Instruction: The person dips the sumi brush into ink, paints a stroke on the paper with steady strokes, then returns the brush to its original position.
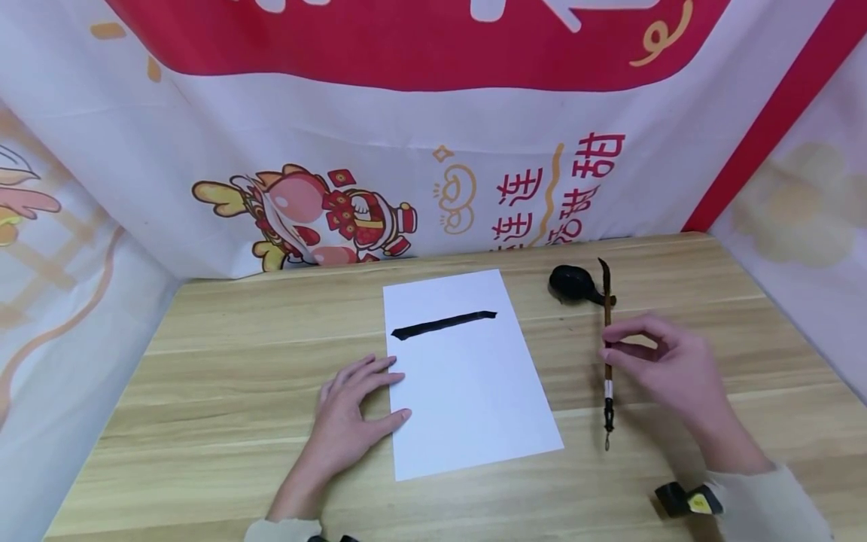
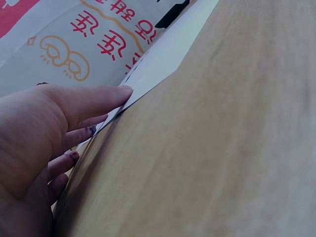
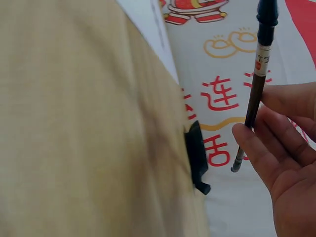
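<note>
In the head view a white sheet of paper (image 1: 467, 406) lies on the table, with one broad black stroke (image 1: 443, 325) across its upper part. My left hand (image 1: 345, 421) rests at the sheet's left edge, fingers spread and relaxed. The left wrist view shows its thumb (image 2: 106, 101) at the paper's edge. Between thumb and fingers my right hand (image 1: 670, 369) pinches a calligraphy brush (image 1: 608, 388) by its brown shaft. The dark, slightly bent bristles point away from me, beside a rounded black spoon-shaped dish (image 1: 572, 284). The right wrist view shows the brush (image 3: 256, 94) held above the table.
A wooden table (image 1: 237, 376) spreads under everything. Behind it hangs a printed white and red cloth (image 1: 406, 120), with more cloth at both sides. A black device with a yellow label (image 1: 698, 502) sits at the right wrist.
</note>
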{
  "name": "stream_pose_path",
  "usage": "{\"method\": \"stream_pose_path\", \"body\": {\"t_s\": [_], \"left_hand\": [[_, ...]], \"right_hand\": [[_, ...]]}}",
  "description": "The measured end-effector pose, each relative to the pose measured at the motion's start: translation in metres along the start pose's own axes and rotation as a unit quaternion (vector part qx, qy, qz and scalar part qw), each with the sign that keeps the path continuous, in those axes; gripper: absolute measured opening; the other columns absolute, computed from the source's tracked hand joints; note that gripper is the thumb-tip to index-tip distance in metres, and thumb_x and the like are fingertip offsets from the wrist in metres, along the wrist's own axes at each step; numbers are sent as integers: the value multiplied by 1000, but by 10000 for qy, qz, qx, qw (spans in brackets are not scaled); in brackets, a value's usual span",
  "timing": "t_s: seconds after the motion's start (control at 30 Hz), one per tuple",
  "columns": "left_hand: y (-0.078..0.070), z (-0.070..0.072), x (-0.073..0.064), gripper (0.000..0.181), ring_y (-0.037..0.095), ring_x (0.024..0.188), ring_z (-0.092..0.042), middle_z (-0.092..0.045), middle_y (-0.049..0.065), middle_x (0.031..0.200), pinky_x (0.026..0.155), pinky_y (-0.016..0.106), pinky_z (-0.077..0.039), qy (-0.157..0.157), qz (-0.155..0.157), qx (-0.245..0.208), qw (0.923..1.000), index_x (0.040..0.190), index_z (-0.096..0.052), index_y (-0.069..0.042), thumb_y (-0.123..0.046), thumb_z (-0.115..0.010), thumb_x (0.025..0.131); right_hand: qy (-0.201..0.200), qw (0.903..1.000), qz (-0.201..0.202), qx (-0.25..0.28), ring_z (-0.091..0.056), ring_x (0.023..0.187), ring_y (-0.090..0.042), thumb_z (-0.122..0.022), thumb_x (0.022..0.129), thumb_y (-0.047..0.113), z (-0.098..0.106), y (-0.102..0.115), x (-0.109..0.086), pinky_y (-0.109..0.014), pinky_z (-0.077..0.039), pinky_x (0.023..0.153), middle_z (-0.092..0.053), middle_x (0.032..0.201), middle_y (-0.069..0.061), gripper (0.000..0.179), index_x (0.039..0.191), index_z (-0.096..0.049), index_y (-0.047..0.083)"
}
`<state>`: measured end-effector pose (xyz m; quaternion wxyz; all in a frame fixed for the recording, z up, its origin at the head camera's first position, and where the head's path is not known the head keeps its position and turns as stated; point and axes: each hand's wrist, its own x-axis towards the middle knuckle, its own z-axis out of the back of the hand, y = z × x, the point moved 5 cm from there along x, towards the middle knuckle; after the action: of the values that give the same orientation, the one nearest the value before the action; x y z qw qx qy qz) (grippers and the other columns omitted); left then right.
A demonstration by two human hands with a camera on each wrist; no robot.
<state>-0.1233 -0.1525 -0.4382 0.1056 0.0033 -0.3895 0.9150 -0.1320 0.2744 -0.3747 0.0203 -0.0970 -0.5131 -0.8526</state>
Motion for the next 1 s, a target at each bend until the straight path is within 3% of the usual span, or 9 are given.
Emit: {"method": "stream_pose_path", "body": {"t_s": [0.13, 0.47, 0.77, 1.0], "left_hand": [[0, 1, 0, 51, 33, 159, -39, -59, -4, 161, 124, 68, -15, -4, 10, 16, 10000, 132, -76, -25, -31, -92, 84], [1, 0, 0, 52, 33, 159, -38, -58, -5, 161, 124, 68, -15, 10, 32, 19, 10000, 133, -75, -27, -33, -92, 84], [0, 1, 0, 52, 34, 159, -38, -59, -5, 161, 124, 69, -14, -5, 26, -20, 10000, 132, -76, -26, -32, -92, 84], [-1, 1, 0, 52, 35, 158, -39, -59, -4, 160, 125, 69, -15, -18, 24, -21, 10000, 132, -76, -26, -33, -93, 83]], "right_hand": [[58, 9994, 100, -321, -74, 95, 7, -89, 84, -2, -3, -4, -3, -17, -61, 81, -77, 104, 14, 30, 112, -78, 1], [48, 9967, 321, -738, -74, 93, 7, -90, 81, -6, -12, -11, -8, -13, -60, 79, -79, 102, -10, 27, 103, -80, 7], [381, 9928, -61, -1132, -77, 96, -6, -87, 86, -3, -18, -16, -7, -15, -61, 79, -80, 106, -7, 24, 104, -80, 12], [448, 9898, 9, -1356, -71, 96, 3, -85, 87, -4, -21, -19, -7, -12, -59, 80, -81, 107, -6, 25, 103, -81, 15]]}}
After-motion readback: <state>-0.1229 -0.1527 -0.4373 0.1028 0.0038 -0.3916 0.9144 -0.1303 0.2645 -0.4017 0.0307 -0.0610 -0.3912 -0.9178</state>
